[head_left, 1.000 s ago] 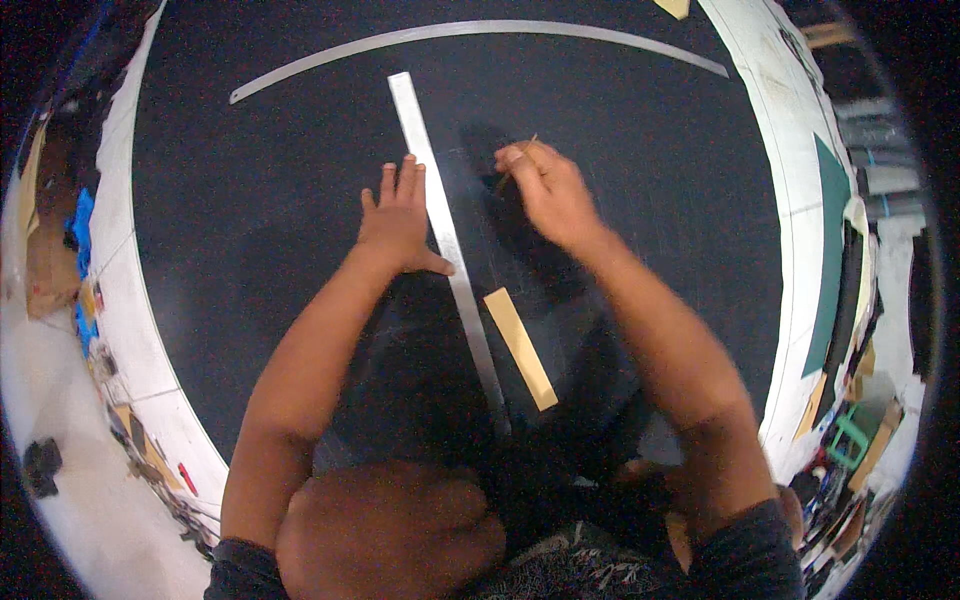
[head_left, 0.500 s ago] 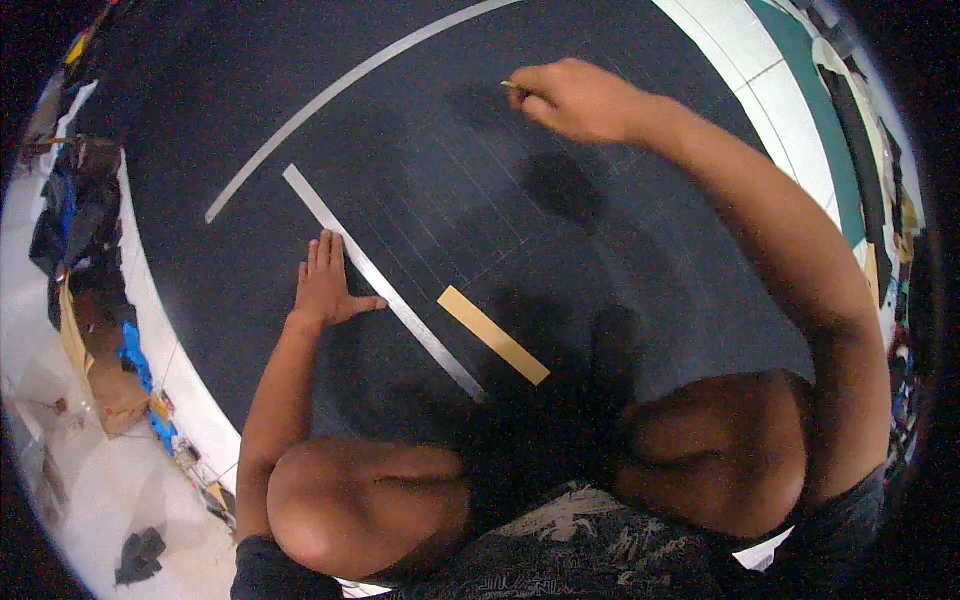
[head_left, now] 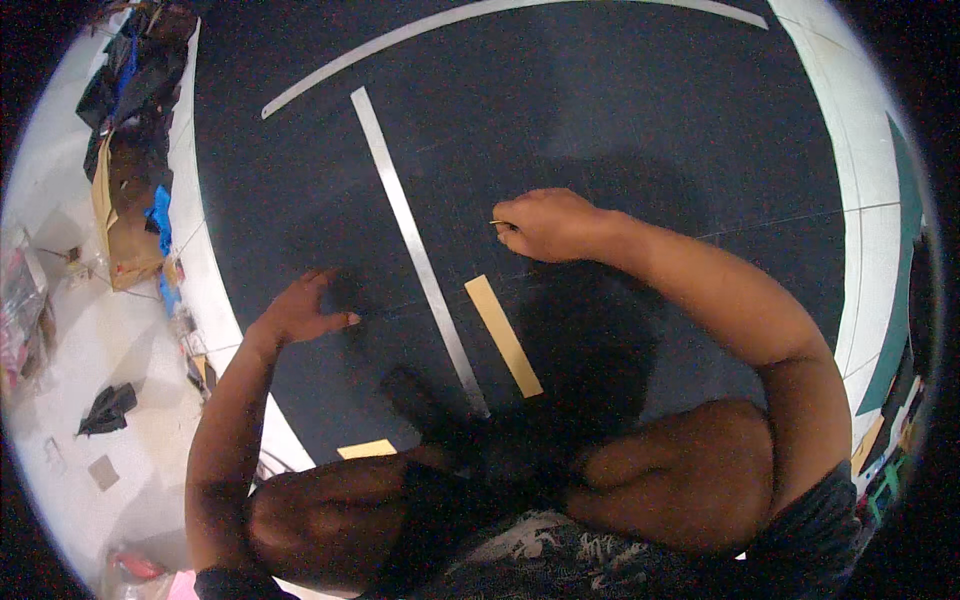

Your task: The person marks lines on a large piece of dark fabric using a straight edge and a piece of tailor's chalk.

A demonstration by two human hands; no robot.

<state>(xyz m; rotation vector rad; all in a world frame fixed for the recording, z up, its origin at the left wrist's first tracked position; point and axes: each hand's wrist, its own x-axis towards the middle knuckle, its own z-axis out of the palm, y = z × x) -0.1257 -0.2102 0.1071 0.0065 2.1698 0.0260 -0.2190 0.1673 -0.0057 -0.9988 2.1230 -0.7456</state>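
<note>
A large dark cloth lies spread out, with faint pale lines on it. Pinched in my right hand is a small thin yellowish piece; most of it hides behind the fingers. That hand is over the cloth, right of a straight metal ruler. My left hand is apart from the ruler on its left side, thumb and fingers spread, holding nothing. Between the ruler and my right arm sits a tan flat strip.
A long metal strip lies along the cloth's far part. By my left knee shows another tan piece. White floor tiles border the cloth. Cardboard, blue scraps and a dark scrap lie at left.
My left hand has come off the ruler and moved left. My right hand has drawn nearer from the far part of the cloth, keeping its pinch. The whole view has turned.
</note>
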